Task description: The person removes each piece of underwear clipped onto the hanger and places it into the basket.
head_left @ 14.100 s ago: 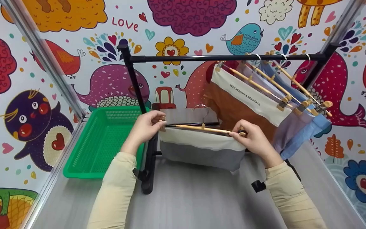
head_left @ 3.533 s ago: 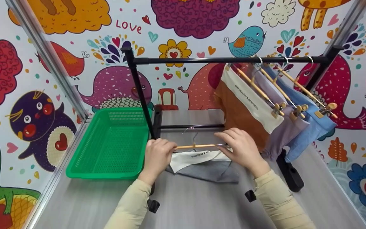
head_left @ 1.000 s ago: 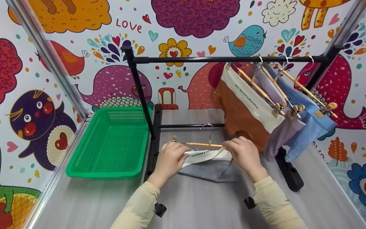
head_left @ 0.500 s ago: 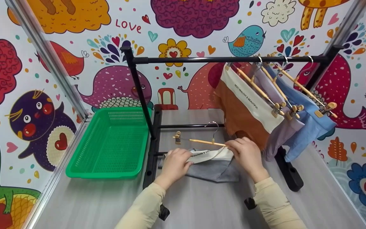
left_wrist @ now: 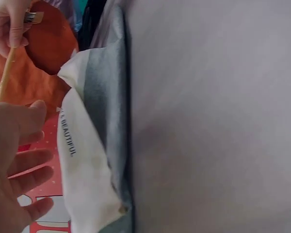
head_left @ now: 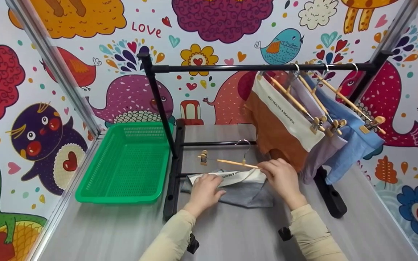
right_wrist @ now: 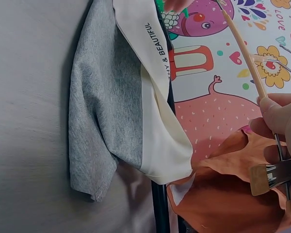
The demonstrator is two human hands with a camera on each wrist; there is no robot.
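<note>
Grey underpants [head_left: 247, 195] with a white waistband lie crumpled on the table, apart from the hanger. My right hand [head_left: 281, 181] grips the right end of a wooden clip hanger [head_left: 232, 163] just above them; its metal hook points up. In the right wrist view, thumb and fingers pinch the hanger rod beside a wooden clip [right_wrist: 274, 175]. The hanger's left clip [head_left: 204, 157] hangs free with no cloth in it. My left hand [head_left: 205, 192] is over the left part of the waistband; the left wrist view shows its fingers [left_wrist: 31, 179] spread and holding nothing.
A black rack [head_left: 216, 68] stands behind, bearing orange-brown underpants [head_left: 274, 116], a lilac pair [head_left: 325, 156] and a blue pair [head_left: 357, 148] on clip hangers at its right. A green basket [head_left: 122, 199] sits at the left. A patterned wall closes off the back.
The left hand has left the hanger's left end, moved down and right to the waistband, and let it go. The underpants, first clipped along the hanger, now lie loose on the table.
</note>
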